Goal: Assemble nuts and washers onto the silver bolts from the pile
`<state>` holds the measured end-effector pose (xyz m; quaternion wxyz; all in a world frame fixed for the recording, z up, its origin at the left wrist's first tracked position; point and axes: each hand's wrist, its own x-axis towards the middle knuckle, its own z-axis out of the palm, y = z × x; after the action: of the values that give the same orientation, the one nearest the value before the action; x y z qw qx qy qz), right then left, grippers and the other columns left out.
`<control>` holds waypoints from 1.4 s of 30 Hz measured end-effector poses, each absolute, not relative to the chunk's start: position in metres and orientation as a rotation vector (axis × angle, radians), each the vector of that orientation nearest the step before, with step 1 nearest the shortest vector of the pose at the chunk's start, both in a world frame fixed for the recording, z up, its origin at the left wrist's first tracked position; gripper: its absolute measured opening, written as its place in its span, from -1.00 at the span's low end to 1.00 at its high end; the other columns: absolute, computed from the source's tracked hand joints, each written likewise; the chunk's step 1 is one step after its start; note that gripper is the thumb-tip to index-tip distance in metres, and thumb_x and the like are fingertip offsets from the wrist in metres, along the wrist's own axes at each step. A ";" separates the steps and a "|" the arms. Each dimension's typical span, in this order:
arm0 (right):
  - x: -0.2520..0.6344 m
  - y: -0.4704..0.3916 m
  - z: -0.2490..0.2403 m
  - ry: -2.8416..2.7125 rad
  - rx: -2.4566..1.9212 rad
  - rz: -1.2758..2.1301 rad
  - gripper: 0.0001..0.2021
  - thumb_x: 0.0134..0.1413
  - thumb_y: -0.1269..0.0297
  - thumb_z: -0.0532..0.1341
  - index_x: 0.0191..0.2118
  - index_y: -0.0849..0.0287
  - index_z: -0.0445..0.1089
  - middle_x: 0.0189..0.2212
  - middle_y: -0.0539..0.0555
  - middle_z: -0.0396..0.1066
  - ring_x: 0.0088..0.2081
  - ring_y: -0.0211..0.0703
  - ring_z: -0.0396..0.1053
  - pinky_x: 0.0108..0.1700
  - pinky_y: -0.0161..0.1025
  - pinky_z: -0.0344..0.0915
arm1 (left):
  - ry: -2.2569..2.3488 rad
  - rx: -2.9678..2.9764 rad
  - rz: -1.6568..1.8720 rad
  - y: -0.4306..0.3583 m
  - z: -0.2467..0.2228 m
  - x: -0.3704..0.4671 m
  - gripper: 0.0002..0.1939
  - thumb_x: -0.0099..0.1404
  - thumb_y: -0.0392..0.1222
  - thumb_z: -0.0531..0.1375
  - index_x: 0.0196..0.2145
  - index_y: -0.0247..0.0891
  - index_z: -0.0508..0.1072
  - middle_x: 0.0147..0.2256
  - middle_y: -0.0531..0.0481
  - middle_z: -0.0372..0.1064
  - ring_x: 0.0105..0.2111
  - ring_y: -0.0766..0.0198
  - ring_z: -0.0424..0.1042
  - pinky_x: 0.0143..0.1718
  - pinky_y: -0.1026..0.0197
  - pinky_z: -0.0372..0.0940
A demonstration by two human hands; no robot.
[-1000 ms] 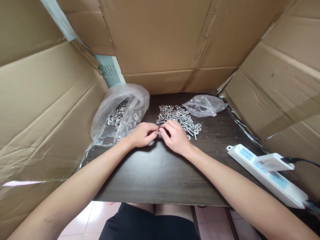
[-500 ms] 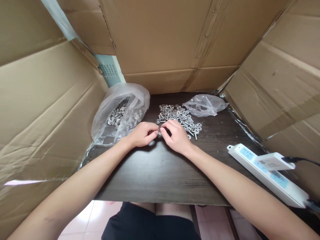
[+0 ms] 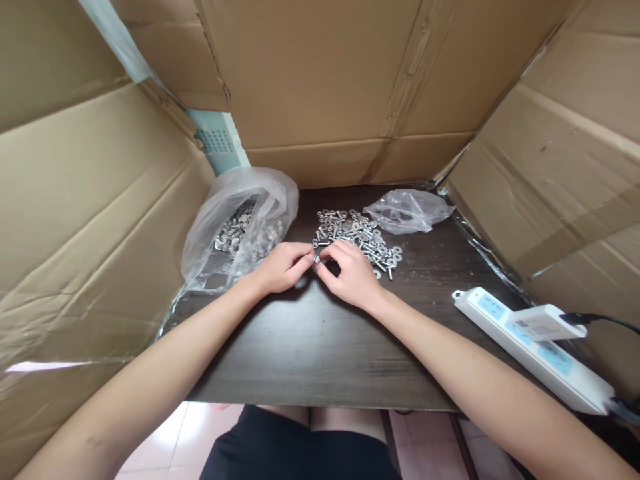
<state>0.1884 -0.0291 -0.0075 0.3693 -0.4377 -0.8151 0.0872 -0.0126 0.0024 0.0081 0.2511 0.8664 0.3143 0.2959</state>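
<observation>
Cardboard walls (image 3: 320, 73) surround us, dark table (image 3: 320, 353) below. At left we see a large clear bag (image 3: 260, 179) with metal parts (image 3: 233, 235) inside; at right, a white power strip (image 3: 570, 387). Loose pile of bolts, nuts and washers (image 3: 356, 230) toward the back, small clear bag (image 3: 410, 210) at its far right edge. Our left hand (image 3: 286, 268) and right hand (image 3: 353, 272) nearly meet, thumbs and fingers pinched almost closed on one small metal piece (image 3: 317, 259) between the fingertips, just left of the pile. Exact type too small to tell.
</observation>
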 end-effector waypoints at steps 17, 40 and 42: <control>0.188 -0.031 -0.003 -2.084 -1.123 0.271 -0.83 0.32 0.19 0.20 -0.30 0.10 0.38 -0.30 0.10 0.48 -0.20 -0.01 0.37 -0.08 -0.05 0.29 | 0.875 2.359 0.773 0.003 0.011 -0.012 -0.64 0.42 -0.15 0.00 -0.55 -0.25 0.16 -0.58 0.10 0.14 -0.53 0.35 0.14 -0.41 0.24 0.05; 0.188 -0.031 -0.002 -2.098 -1.160 0.258 -0.80 0.39 0.22 0.11 -0.28 0.10 0.39 -0.28 0.11 0.49 -0.21 -0.01 0.36 -0.10 -0.05 0.25 | 0.820 2.423 0.718 0.005 0.007 -0.013 -0.63 0.41 -0.15 0.02 -0.57 -0.24 0.17 -0.59 0.10 0.13 -0.54 0.34 0.12 -0.42 0.21 0.05; 0.188 -0.031 -0.002 -2.099 -1.158 0.258 -0.80 0.38 0.22 0.11 -0.29 0.10 0.39 -0.28 0.11 0.50 -0.21 0.00 0.36 -0.10 -0.04 0.26 | 0.813 2.430 0.712 0.005 0.007 -0.014 -0.64 0.40 -0.15 0.03 -0.57 -0.24 0.18 -0.59 0.10 0.13 -0.54 0.33 0.12 -0.42 0.21 0.05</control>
<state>0.1884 -0.0312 -0.0018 0.3573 -0.4487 -0.8130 0.0999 -0.0136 0.0047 0.0067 0.2387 0.8873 0.2968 0.2601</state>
